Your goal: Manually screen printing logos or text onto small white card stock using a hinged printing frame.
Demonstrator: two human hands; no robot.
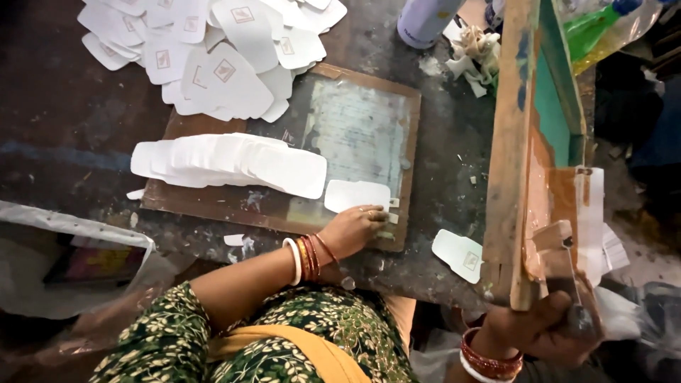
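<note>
**One blank card on the board, frame lifted clear**

Landmark is the brown printing board (280,202) on the dark worktop (64,120). One single white card (356,193) lies on the board's near right part, and the left hand (352,230) rests flat on its near edge, fingers (374,213) stretched and together, pressing rather than gripping. On the board's left side sits one fanned stack of blank cards (230,162); beyond its far left corner, one loose heap of printed cards (213,50), too many to count. One stray printed card (460,254) lies right of the board. Further right, the right hand (543,330) is curled tight around the wooden screen frame (528,156), holding it tilted up.
</note>
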